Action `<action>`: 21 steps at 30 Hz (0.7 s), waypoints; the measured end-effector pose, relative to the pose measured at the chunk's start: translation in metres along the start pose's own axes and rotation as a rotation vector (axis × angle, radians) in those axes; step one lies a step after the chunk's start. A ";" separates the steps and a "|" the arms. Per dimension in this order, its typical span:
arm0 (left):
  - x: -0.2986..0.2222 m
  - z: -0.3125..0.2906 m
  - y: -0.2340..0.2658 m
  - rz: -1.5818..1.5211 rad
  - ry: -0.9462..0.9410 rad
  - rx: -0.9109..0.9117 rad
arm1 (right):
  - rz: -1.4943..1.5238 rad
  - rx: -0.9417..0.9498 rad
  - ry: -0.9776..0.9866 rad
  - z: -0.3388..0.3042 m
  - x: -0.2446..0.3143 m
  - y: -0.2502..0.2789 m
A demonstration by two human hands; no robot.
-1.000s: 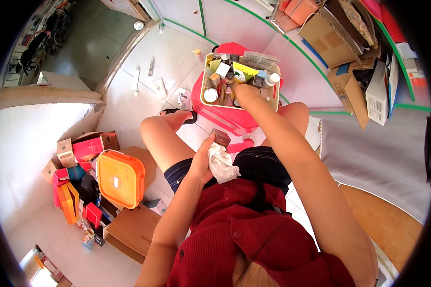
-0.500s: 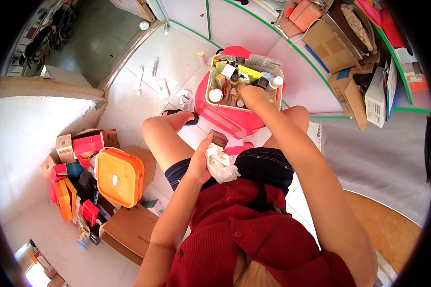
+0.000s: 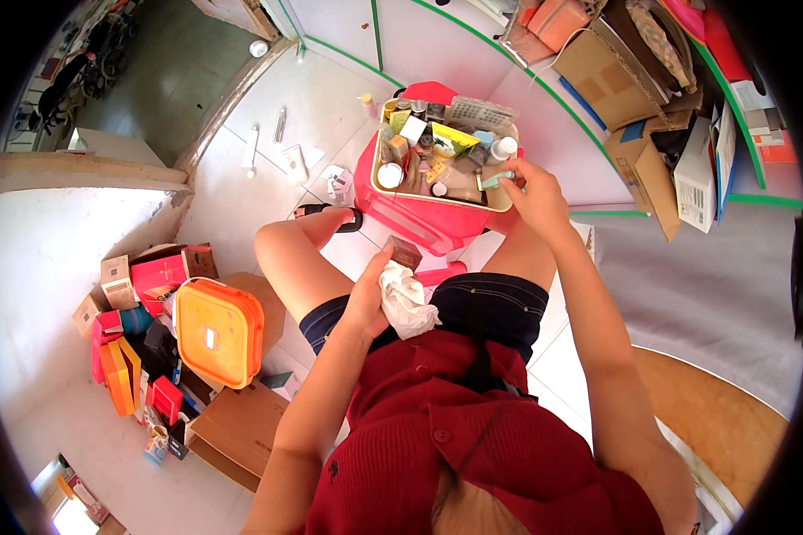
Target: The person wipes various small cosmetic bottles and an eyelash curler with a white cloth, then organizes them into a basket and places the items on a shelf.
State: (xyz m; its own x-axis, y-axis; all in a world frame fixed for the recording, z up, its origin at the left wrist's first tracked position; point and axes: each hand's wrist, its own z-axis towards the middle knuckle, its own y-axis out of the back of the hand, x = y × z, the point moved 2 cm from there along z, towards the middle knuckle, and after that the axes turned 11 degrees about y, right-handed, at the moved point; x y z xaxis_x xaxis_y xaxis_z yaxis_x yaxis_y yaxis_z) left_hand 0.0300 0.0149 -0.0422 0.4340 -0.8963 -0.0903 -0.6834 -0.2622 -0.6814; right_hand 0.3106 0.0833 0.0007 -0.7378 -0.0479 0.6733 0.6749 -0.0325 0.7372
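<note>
At the right front corner of a cream bin [image 3: 462, 198], my right hand [image 3: 535, 196] pinches a small pale green tube [image 3: 498, 180] with a gold-coloured end. The bin sits on a red plastic stool [image 3: 400, 214] and is full of bottles, jars and small boxes. Among these are a yellow tube [image 3: 453, 140], a white-capped bottle [image 3: 503, 148] and a round white lid [image 3: 390, 176]. Over my lap, my left hand [image 3: 366, 294] is closed around a small brown box [image 3: 405, 253] and a crumpled white tissue [image 3: 407, 303].
On the tiled floor beyond my left foot lie a white tube [image 3: 295, 165], a crumpled wrapper [image 3: 339, 185] and slim white items. An orange-lidded bucket [image 3: 219, 330] stands at left among boxes. Open cardboard boxes [image 3: 616, 80] fill a shelf at far right.
My right hand has drawn back from the middle of the bin to its right front corner, and the pale green tube now shows in its fingers. My left hand keeps its hold.
</note>
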 end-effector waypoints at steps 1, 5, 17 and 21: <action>-0.001 0.000 -0.002 0.005 -0.001 -0.006 | -0.161 0.013 -0.009 -0.002 0.000 0.003; 0.000 0.003 -0.002 0.004 -0.013 0.026 | -0.266 0.044 -0.074 -0.003 -0.008 -0.012; 0.005 -0.001 -0.004 0.004 -0.021 -0.054 | -0.422 0.025 0.098 0.011 -0.051 -0.036; 0.003 -0.001 -0.004 0.009 -0.024 -0.028 | -0.399 -0.113 0.127 0.010 -0.052 -0.034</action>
State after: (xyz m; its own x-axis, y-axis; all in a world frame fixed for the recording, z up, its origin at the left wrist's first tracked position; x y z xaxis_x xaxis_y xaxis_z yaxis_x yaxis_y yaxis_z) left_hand 0.0334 0.0124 -0.0395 0.4411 -0.8902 -0.1139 -0.7033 -0.2641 -0.6601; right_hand 0.3253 0.0969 -0.0589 -0.9385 -0.1312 0.3194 0.3395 -0.1821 0.9228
